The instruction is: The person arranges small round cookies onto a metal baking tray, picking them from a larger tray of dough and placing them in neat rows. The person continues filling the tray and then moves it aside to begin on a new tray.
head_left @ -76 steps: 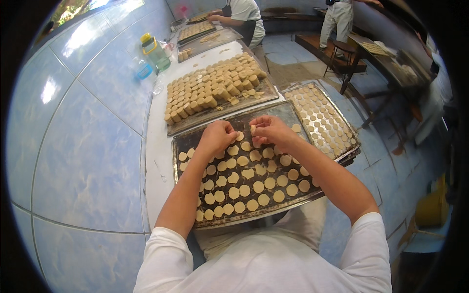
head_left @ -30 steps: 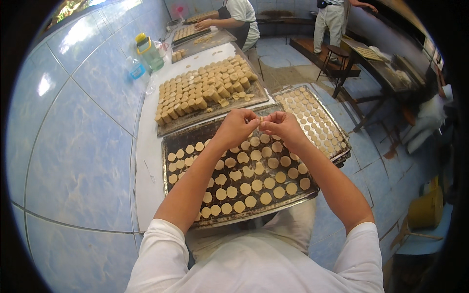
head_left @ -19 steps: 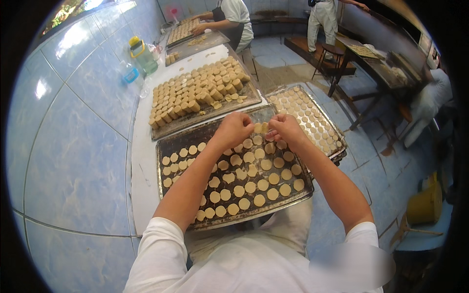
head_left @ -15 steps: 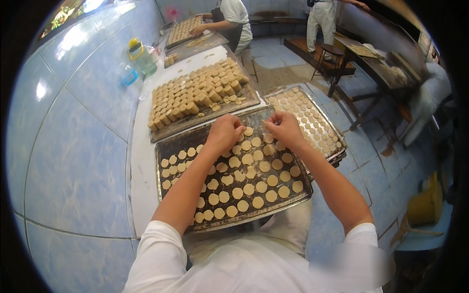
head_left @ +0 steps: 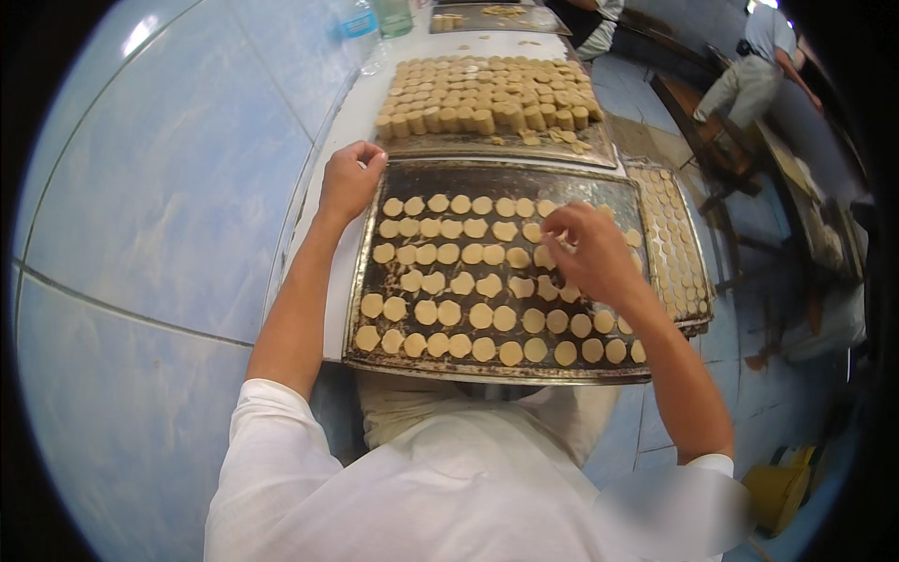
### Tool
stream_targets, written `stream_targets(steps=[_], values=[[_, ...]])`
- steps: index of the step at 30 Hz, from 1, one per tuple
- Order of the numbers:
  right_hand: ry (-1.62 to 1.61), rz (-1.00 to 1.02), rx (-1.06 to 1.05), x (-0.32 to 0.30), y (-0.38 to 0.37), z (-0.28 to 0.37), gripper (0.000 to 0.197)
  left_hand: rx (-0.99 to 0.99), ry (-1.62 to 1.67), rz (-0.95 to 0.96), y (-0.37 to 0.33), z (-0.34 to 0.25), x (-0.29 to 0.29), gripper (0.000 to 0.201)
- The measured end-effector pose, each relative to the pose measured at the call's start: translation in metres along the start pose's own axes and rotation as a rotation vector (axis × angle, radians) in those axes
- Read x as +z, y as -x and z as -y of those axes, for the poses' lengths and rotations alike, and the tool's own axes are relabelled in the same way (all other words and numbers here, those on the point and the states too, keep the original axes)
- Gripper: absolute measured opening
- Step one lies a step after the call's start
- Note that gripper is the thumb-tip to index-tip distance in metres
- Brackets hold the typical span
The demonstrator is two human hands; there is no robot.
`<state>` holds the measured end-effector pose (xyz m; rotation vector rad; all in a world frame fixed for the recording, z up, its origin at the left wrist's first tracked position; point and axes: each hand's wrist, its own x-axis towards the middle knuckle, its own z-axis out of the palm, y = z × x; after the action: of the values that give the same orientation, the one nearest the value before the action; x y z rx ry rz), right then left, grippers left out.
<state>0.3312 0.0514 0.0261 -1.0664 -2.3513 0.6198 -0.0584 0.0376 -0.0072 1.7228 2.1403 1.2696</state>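
Note:
A dark metal baking tray lies in front of me, set with rows of flat, pale dough rounds. Some rounds have notched or uneven edges. My left hand is beside the tray's far left corner, its fingers curled together; anything between them is hidden. Over the right half of the tray, my right hand bends low with thumb and fingers drawn in, just above the rounds. It covers some of them, and what its fingertips hold cannot be made out.
Behind the tray, stacked dough pieces crowd a board with loose scraps. Another tray of rounds stands at the right on a pile. A blue tiled wall borders the left; bottles stand at the back. A person is far right.
My left hand has gone from the tray's far middle to its far left corner. The right hand has come nearer, over the rounds. My view has turned left and down.

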Motion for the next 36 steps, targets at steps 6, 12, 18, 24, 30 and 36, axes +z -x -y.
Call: stream_targets(steps=[6,12,18,24,30,36], values=[[0.014,0.258,-0.184,0.065,-0.017,0.087,0.019,0.082,0.149,-0.18,0.008,0.024,0.007,0.021],[0.084,0.216,-0.254,0.073,-0.038,0.08,0.028,0.052,0.259,-0.173,0.023,0.018,0.02,0.014],[0.204,-0.079,0.056,0.033,-0.152,-0.012,0.046,0.116,0.344,-0.201,0.023,0.011,0.02,0.01],[0.417,-0.294,0.121,0.041,-0.208,-0.088,0.055,0.131,0.289,-0.142,0.028,0.011,0.015,0.009],[0.362,-0.466,0.271,0.028,-0.202,-0.145,0.053,0.115,0.27,-0.101,0.029,0.004,0.007,0.009],[0.237,-0.379,0.288,0.017,-0.201,-0.184,0.056,0.13,0.299,-0.067,0.033,-0.004,0.006,0.009]])
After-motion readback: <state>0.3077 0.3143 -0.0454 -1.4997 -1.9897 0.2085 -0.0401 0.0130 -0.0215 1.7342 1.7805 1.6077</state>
